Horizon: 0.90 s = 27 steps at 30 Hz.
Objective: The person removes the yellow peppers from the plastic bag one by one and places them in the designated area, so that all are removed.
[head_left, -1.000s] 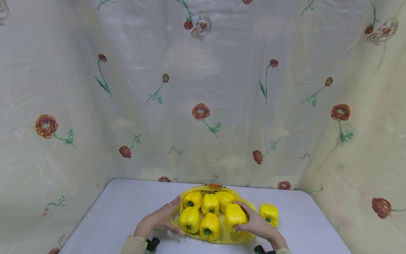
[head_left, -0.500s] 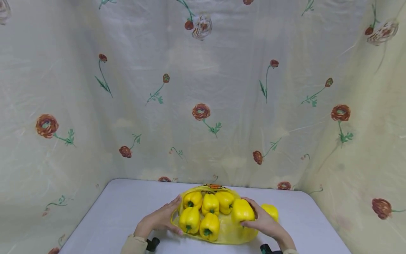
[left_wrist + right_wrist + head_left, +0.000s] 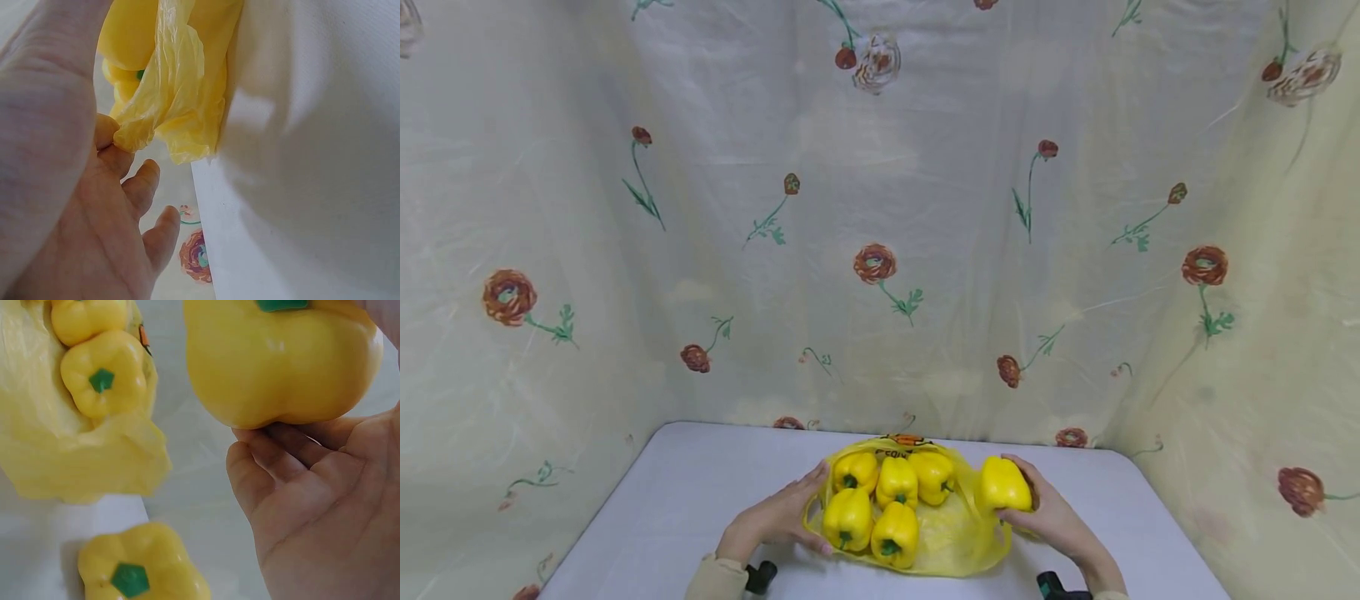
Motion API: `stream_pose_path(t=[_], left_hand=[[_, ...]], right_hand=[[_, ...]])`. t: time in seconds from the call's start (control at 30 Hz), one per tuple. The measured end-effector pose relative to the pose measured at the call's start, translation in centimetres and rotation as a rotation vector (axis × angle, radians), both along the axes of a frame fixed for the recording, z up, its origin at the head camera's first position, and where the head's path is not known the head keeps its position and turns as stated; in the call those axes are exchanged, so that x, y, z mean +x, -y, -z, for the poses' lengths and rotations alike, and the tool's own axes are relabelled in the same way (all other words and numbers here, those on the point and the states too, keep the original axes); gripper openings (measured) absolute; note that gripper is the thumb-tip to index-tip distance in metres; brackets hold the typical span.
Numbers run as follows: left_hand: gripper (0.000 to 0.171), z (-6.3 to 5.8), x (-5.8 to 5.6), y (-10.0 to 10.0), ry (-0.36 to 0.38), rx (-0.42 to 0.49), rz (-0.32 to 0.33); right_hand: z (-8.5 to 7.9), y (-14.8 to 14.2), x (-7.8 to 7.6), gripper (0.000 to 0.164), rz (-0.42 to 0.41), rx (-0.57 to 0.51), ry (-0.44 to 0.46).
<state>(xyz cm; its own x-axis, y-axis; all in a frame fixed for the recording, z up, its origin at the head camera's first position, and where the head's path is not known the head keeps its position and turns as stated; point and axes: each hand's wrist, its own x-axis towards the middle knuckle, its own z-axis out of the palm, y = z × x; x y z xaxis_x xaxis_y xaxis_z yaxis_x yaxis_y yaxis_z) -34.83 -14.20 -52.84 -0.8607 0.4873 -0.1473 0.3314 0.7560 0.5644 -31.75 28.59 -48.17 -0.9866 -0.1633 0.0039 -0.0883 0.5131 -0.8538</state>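
Observation:
A yellow plastic bag [image 3: 951, 546] lies spread on the table, its mouth facing the person, with several yellow bell peppers [image 3: 895, 535] inside. My left hand [image 3: 782, 512] holds the bag's left edge, fingers at the far side and thumb at the near side. In the left wrist view, crumpled bag film [image 3: 169, 94] meets the fingertips. My right hand [image 3: 1048, 508] grips another yellow bell pepper [image 3: 1004, 483] over the bag's right edge; in the right wrist view its green stem end [image 3: 282, 304] shows at the top.
One more yellow bell pepper [image 3: 144, 569] sits on the table outside the bag, mostly hidden behind the right hand in the head view. The white table [image 3: 700, 475] backs onto a flower-printed curtain [image 3: 925, 350] that also hangs on both sides.
My right hand has moved right with the bell pepper, from over the bag's inside to its right edge, and now covers the loose pepper. The left hand and the bagged peppers stay put.

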Motion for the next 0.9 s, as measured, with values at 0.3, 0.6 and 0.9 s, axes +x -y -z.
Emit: stream_pose_path(t=[0.3,0.6,0.9], left_hand=[[0.126,0.0,0.0,-0.1,0.003,-0.005,-0.009],[0.125,0.3,-0.1,0.1,0.005,0.012,0.008],[0.125,0.4,-0.2,0.1,0.002,0.012,0.006]], right_hand=[[-0.5,-2.4,0.4,0.087,0.043,-0.001,-0.016],[-0.5,-4.4,0.8,0.087,0.096,0.005,0.018],[-0.1,-6.0,0.8,0.092,0.140,0.013,0.022]])
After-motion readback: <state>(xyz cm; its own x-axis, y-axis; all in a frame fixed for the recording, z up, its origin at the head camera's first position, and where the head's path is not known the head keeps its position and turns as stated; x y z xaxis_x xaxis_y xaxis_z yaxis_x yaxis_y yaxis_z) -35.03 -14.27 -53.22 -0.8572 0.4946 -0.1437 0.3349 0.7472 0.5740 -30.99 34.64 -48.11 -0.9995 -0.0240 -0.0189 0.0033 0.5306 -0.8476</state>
